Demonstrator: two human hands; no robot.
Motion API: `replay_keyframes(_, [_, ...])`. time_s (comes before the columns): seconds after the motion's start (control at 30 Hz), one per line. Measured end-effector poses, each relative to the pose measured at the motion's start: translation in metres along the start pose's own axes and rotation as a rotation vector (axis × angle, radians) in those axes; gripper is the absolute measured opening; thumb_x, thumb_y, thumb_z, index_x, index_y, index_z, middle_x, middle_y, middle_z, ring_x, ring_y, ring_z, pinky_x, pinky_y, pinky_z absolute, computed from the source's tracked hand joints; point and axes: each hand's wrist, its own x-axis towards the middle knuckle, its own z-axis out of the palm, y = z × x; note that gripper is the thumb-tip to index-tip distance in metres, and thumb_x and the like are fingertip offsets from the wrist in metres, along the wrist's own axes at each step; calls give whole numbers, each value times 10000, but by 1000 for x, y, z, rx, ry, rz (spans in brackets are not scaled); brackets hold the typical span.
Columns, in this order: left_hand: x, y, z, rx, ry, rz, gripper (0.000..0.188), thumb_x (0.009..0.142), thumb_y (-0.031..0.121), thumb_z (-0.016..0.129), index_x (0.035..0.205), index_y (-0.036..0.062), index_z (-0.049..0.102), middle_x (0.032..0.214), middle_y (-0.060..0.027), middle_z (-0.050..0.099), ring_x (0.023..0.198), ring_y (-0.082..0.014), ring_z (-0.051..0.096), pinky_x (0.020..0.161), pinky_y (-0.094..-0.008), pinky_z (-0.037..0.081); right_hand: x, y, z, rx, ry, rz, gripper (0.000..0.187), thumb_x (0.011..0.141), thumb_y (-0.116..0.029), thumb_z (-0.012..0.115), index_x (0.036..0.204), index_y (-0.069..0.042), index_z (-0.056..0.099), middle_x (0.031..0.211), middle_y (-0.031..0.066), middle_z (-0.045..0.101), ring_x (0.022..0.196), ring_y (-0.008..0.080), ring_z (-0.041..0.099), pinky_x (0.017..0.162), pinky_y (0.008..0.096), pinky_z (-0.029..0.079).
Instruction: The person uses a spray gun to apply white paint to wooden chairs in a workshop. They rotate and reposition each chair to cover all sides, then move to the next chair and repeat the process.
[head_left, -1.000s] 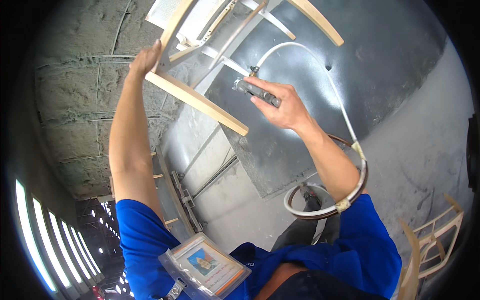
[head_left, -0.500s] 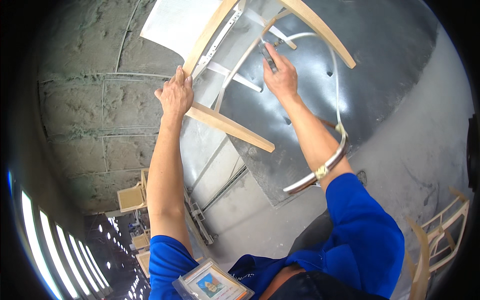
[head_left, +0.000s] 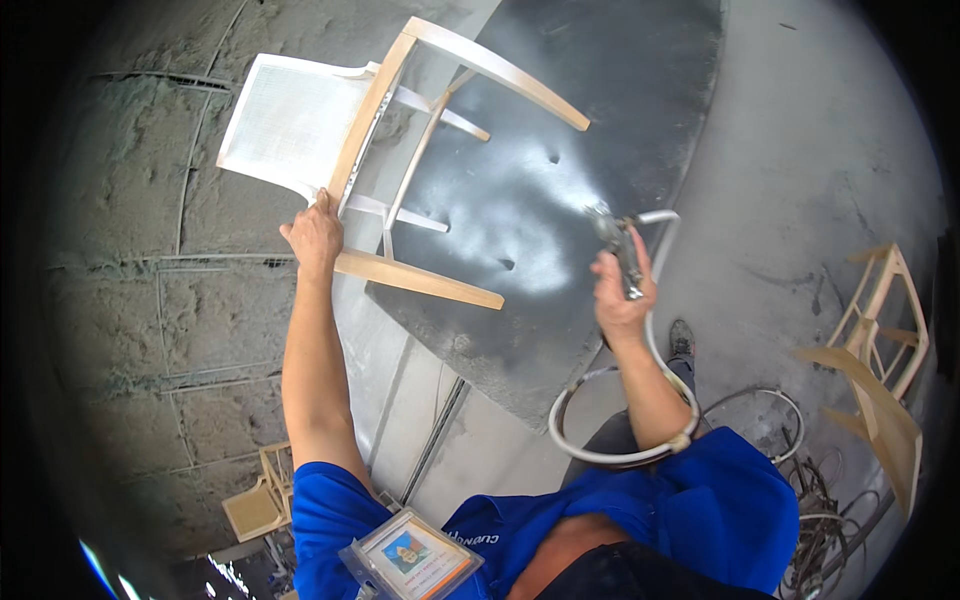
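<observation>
Left hand on tilted chair, right hand with spray gun swung clear

Our right hand (head_left: 625,285) is closed round a spray gun (head_left: 618,250), nozzle end up and away from us. We carry its pale hose (head_left: 612,459) looped round the forearm, probably to keep slack off the work. Our left hand (head_left: 318,238) grips the chair (head_left: 368,118) at the seat rail, by the backrest corner, likely to steady it and keep fingers away from the legs. The chair is tipped at upper left, backrest leftward, legs reaching over a dark board (head_left: 480,370); we can't tell what bears its weight. Another chair (head_left: 885,410) stands at far right.

Versus half a second ago: the gun is off the stretcher and well apart from the chair; the whole backrest now shows; our left hand keeps its hold near the same corner.
</observation>
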Motion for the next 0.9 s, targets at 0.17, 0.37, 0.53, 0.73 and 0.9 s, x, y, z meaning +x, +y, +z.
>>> replay_keyframes(0.17, [-48,56,-5,-277,148,14,255,900,248,757,1138,168,799,894,-81,777,808,-264,727,816,-453,386,39,-71,-118,-254,-92,71,512,995,-128,648,1477,4,539,982,117,722,760,127,676,578,255,538])
replay_keyframes(0.37, [-144,184,-3,-482,180,-54,260,845,156,788,1103,157,756,937,-44,694,907,-257,686,816,-442,363,153,-186,-158,-49,-301,91,547,996,-240,641,1458,29,530,883,107,670,722,141,655,460,233,441])
replay_keyframes(0.53, [-154,260,-3,-574,-49,-185,277,823,80,783,1087,112,706,1013,-80,629,931,-278,657,836,-449,351,247,-189,-164,-371,-338,235,476,1018,-240,651,1439,-38,558,883,71,676,715,125,664,442,231,433])
replay_keyframes(0.73, [-72,447,-94,-1082,-85,363,828,723,116,762,1505,150,490,1507,-172,514,1393,-396,474,1017,-588,421,378,-133,-167,-683,-540,382,526,970,-255,713,1448,-68,601,859,16,674,715,91,637,482,232,422])
replay_keyframes(0.9, [-87,640,-189,-1621,-986,828,887,836,176,771,1616,192,347,1687,-160,310,1589,-435,158,1239,-639,143,499,-116,-138,-322,-815,372,556,959,-291,713,1454,-64,602,847,20,680,710,91,630,495,225,423])
